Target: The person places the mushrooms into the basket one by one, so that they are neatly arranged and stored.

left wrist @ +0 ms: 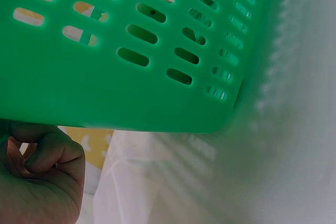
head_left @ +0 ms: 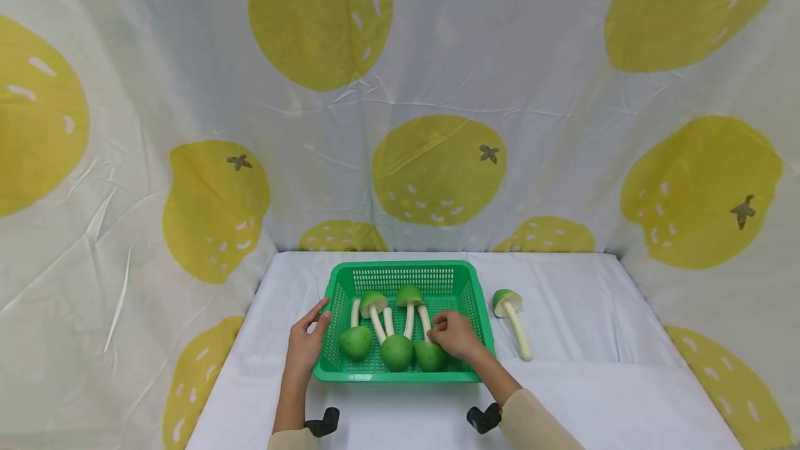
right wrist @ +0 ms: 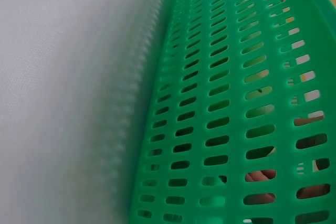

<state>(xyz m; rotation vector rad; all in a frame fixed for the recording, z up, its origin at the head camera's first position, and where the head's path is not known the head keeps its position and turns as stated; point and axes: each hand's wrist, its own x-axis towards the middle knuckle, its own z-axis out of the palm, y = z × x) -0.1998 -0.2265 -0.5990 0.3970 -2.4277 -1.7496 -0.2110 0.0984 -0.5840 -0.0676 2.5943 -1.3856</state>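
Note:
A green plastic basket [head_left: 400, 377] with slotted walls holds several toy mushrooms with green caps and cream stems. My left hand [head_left: 304, 346] grips the basket's left rim; in the left wrist view its curled fingers [left wrist: 55, 153] are at the rim's underside. Inside the basket, my right hand [head_left: 457, 335] pinches the stem of the front-right mushroom [head_left: 430, 357], whose cap points toward me. The right wrist view shows the basket wall [right wrist: 236, 98], with bits of the right hand behind its slots. Another mushroom [head_left: 516, 328] lies on the table to the right of the basket.
A white cloth covers the table [head_left: 581, 394]. Lemon-printed curtains [head_left: 556, 158] stand behind and along both sides. Black wrist-camera mounts [head_left: 484, 419] sit at the wrists, near the basket's front edge.

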